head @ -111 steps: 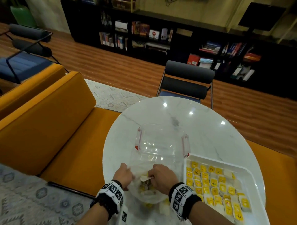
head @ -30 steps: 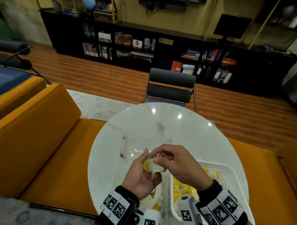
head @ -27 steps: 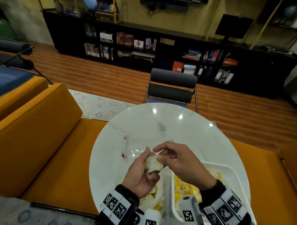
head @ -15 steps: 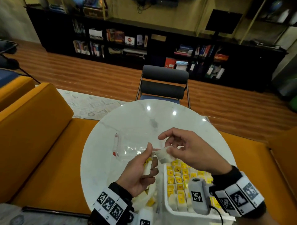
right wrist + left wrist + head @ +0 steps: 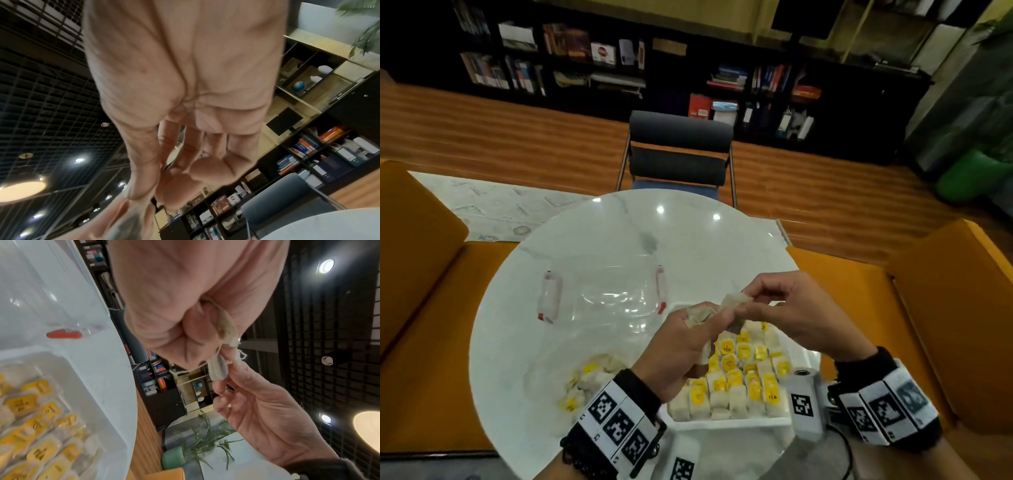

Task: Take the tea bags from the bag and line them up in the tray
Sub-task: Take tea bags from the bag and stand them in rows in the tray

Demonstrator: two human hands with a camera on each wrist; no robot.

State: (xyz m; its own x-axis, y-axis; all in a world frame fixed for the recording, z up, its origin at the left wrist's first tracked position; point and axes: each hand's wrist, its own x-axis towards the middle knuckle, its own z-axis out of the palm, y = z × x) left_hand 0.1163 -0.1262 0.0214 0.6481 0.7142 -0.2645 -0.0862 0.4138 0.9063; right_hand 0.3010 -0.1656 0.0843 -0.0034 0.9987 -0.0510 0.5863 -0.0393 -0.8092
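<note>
So I've got my left hand curled round a little clump of tea bags and my right hand pinching one tea bag by its edge, both held up over the far end of the tray — rows of yellow tags already in there. The plastic bag sits to my left on the table, more still inside. These things look feather-light, soft and papery, and the strings tangle. I reckon pinch the paper body, not the thread, and go gently — they'd tear easily.
</note>
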